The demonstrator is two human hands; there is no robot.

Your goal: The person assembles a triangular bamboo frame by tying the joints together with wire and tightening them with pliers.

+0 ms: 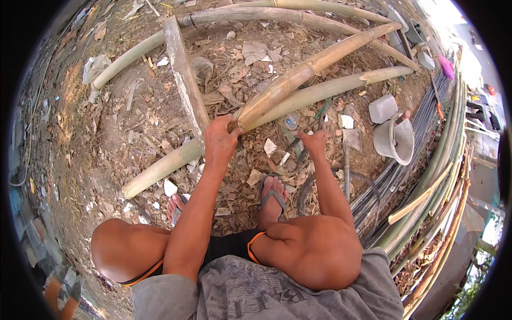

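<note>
My left hand [220,140] is closed around the near end of a tan bamboo pole [288,85], with a thin tie visible beside the fingers. That pole lies slanted across a greener bamboo pole [330,96], which runs on to the lower left. A whitish, weathered wooden board [185,77] crosses the poles just left of this hand. To the right, my right hand [314,142] is low over the littered ground, its fingers bent together. Dark, narrow tool-like pieces [302,153] show just under it; whether the fingers grip them is unclear.
More curved bamboo [240,16] lies at the far side. On the right are a grey bucket [396,141], a pale block-shaped container [383,109], dark rods [421,122] and long bamboo strips [453,160]. Broken white pieces [270,146] and dry leaves litter the soil around my sandalled feet [272,197].
</note>
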